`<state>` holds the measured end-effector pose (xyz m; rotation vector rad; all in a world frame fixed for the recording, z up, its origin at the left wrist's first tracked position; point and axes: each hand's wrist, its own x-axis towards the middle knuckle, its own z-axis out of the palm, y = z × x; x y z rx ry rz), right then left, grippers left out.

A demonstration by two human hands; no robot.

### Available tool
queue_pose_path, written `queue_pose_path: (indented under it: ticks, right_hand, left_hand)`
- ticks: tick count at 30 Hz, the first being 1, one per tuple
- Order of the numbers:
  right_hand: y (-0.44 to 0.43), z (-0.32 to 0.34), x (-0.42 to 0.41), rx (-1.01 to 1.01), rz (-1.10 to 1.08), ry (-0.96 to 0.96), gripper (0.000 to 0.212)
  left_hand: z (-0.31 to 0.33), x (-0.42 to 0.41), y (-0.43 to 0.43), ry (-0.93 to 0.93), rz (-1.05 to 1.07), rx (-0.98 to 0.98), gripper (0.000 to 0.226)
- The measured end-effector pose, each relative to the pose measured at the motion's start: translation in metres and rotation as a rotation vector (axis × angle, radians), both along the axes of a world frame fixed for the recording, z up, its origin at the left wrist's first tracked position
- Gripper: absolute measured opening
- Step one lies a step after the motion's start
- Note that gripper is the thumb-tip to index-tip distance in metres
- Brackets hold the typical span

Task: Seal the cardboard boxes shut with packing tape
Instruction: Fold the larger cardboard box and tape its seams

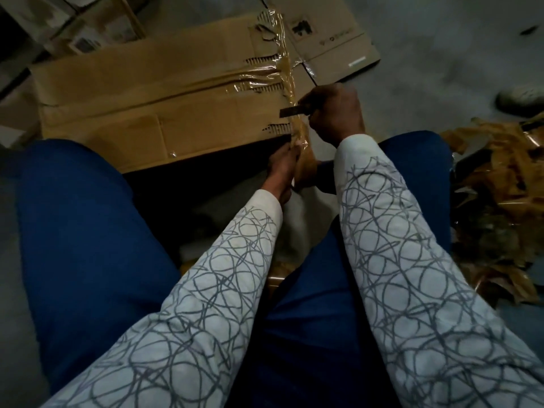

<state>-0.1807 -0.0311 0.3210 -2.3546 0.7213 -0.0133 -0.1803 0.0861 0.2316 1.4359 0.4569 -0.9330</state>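
Note:
A flattened brown cardboard box (141, 113) lies on the floor in front of my knees. A strip of clear brownish packing tape (287, 69) runs down its right side toward me. My right hand (335, 111) grips a small cutter whose dark blade (290, 112) lies across the tape near the box's front edge. My left hand (284, 167) pinches the tape's near end just below the box edge and holds it taut. What lies under my left hand is in shadow.
A second cardboard piece (332, 30) lies at the back right of the box. More boxes (88, 28) stand at the back left. A heap of crumpled used tape and scraps (497, 207) covers the floor on my right. A shoe (521, 98) shows at the right edge.

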Motion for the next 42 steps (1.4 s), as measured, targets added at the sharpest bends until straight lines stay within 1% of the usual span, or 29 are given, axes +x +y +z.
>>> queue_pose_path:
  ticks: [2, 4, 6, 9, 13, 15, 18, 21, 24, 27, 29, 30, 31, 33, 35, 37, 38, 40, 42]
  right_hand:
    - [-0.006, 0.006, -0.007, -0.017, -0.038, -0.002, 0.023]
    - [-0.011, 0.009, -0.014, -0.008, -0.048, 0.031, 0.02]
    - [-0.014, 0.009, -0.021, -0.033, -0.042, 0.06, 0.021]
    - [-0.014, 0.006, -0.029, -0.063, -0.024, 0.043, 0.021]
    - [-0.01, -0.001, -0.033, -0.037, 0.05, 0.021, 0.016]
    - [-0.006, -0.003, -0.031, -0.076, 0.092, 0.016, 0.016]
    - [-0.001, -0.001, -0.03, -0.158, 0.121, 0.003, 0.017]
    - [0.001, 0.002, -0.032, -0.168, 0.136, 0.007, 0.017]
    - [0.003, 0.002, -0.029, -0.177, 0.157, 0.04, 0.016]
    - [0.009, -0.003, -0.025, -0.275, 0.245, 0.167, 0.018]
    - [0.013, -0.007, -0.026, -0.346, 0.293, 0.264, 0.022]
    - [0.012, -0.01, -0.027, -0.367, 0.296, 0.29, 0.022]
    - [0.011, -0.013, -0.027, -0.379, 0.27, 0.303, 0.021]
    - [0.008, -0.013, -0.026, -0.371, 0.164, 0.294, 0.021]
    - [0.005, -0.01, -0.024, -0.368, 0.029, 0.213, 0.024]
    - [0.007, -0.002, -0.023, -0.302, -0.136, 0.044, 0.023]
    - [0.011, 0.002, -0.022, -0.201, -0.238, -0.068, 0.021]
    - [0.017, 0.003, -0.013, 0.155, -0.418, -0.255, 0.012]
    - [0.024, -0.004, 0.004, 0.499, -0.545, -0.272, 0.01]
  left_hand:
    - [0.01, -0.007, 0.002, 0.09, -0.034, -0.039, 0.044]
    - [0.009, -0.012, 0.001, 0.155, -0.032, -0.076, 0.048]
    - [0.011, -0.016, 0.0, 0.185, -0.018, -0.104, 0.049]
    - [0.013, -0.02, -0.002, 0.203, -0.015, -0.084, 0.052]
    - [0.01, -0.018, -0.001, 0.192, -0.007, -0.085, 0.053]
    - [0.006, -0.019, -0.002, 0.188, 0.002, -0.106, 0.054]
    - [0.006, -0.016, -0.003, 0.185, 0.001, -0.081, 0.058]
    - [0.009, -0.012, -0.004, 0.155, 0.015, -0.065, 0.045]
    - [0.011, -0.009, -0.003, 0.138, 0.008, -0.089, 0.033]
    - [0.015, -0.009, 0.0, 0.159, 0.015, -0.114, 0.03]
    - [0.011, -0.011, 0.002, 0.186, -0.013, -0.081, 0.041]
    - [0.009, -0.013, 0.003, 0.174, -0.042, -0.045, 0.046]
    - [0.01, -0.015, 0.005, 0.15, -0.069, 0.015, 0.046]
    - [0.004, -0.02, 0.013, 0.104, -0.104, 0.126, 0.042]
    - [-0.002, -0.022, 0.021, 0.034, -0.121, 0.183, 0.044]
    - [-0.005, -0.019, 0.029, -0.132, -0.192, 0.177, 0.044]
    - [-0.003, -0.015, 0.034, -0.218, -0.23, 0.191, 0.042]
    - [0.001, -0.002, 0.044, -0.364, -0.267, 0.247, 0.041]
    - [0.017, 0.015, 0.055, -0.47, -0.291, 0.276, 0.033]
